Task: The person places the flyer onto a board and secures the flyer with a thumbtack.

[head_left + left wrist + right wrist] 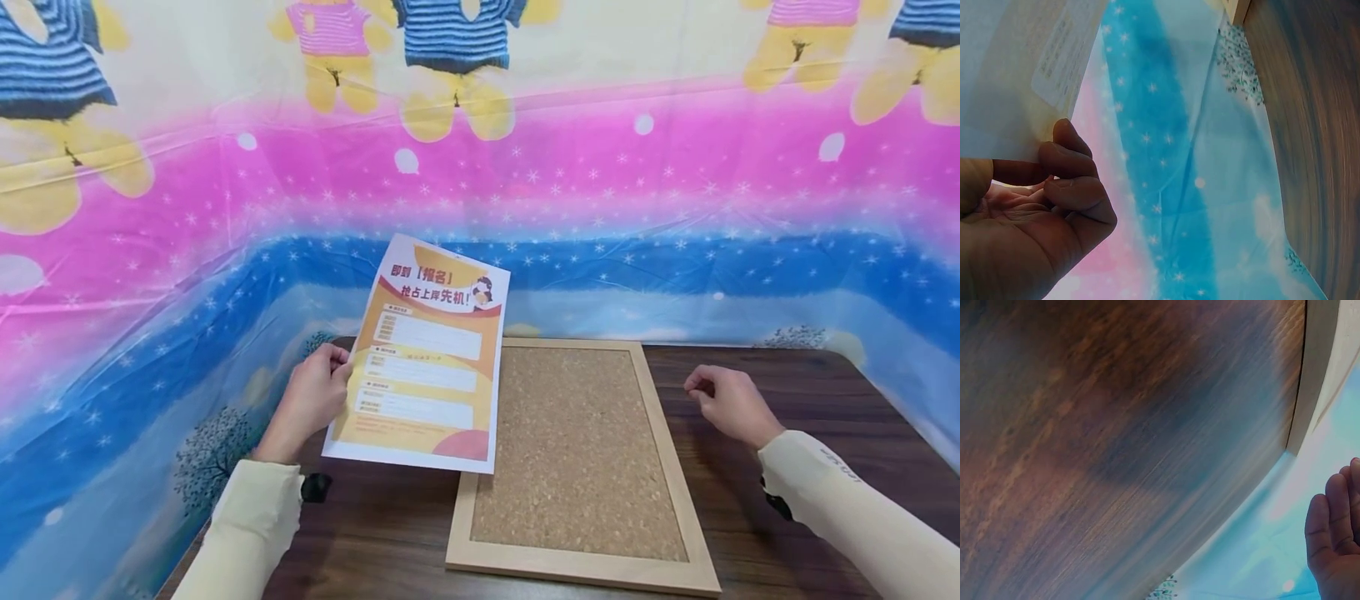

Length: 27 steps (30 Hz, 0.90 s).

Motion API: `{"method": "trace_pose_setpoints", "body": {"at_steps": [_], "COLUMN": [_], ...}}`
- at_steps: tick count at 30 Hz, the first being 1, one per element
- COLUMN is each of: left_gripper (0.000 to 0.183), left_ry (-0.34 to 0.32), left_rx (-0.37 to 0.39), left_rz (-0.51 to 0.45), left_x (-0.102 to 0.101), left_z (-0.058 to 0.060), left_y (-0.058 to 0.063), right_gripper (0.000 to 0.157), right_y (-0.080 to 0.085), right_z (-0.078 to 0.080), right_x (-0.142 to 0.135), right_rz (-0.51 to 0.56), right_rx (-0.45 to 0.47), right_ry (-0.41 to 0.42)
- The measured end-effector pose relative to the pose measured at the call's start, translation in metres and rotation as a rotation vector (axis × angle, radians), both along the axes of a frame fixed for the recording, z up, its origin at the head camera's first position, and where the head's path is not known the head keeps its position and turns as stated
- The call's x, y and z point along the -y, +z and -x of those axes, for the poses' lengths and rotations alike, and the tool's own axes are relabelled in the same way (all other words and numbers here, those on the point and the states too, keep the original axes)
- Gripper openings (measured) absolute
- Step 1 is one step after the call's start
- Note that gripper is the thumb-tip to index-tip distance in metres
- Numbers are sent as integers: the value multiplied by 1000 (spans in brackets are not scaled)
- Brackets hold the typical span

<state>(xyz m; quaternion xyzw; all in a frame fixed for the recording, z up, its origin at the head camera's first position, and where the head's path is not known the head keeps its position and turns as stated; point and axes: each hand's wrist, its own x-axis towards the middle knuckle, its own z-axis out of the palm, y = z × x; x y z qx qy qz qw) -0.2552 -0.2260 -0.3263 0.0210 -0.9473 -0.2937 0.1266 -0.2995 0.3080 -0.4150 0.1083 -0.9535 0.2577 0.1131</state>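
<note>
A printed sheet of paper, orange and yellow with Chinese text and a small cartoon figure, is held up tilted in the head view. My left hand pinches its left edge; in the left wrist view the fingers curl against the sheet's pale back. A cork board in a light wooden frame lies on the table, its left part hidden behind the sheet. My right hand hovers right of the board, fingers bent. A red speck shows at a fingertip in the right wrist view; whether anything is held is unclear.
The dark wood-grain table extends around the board. A patterned cloth with bears, snowflakes and trees hangs behind it and along its sides. Dark straps are on both wrists.
</note>
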Motion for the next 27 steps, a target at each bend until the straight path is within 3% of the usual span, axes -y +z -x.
{"method": "trace_pose_setpoints", "body": {"at_steps": [12, 20, 27], "left_gripper": [13, 11, 12], "left_ry": [-47, -97, -100], "left_rx": [21, 18, 66], "left_rz": [-43, -98, -135], "left_x": [-44, -66, -84], "left_z": [12, 24, 34], "left_y": [-16, -27, -37], "right_gripper": [13, 13, 14], "right_y": [6, 8, 8], "right_z": [3, 5, 6], "right_x": [16, 18, 18], "right_rz": [-13, -15, -8], "right_rx": [-83, -87, -65], "right_ry": [73, 83, 75]}}
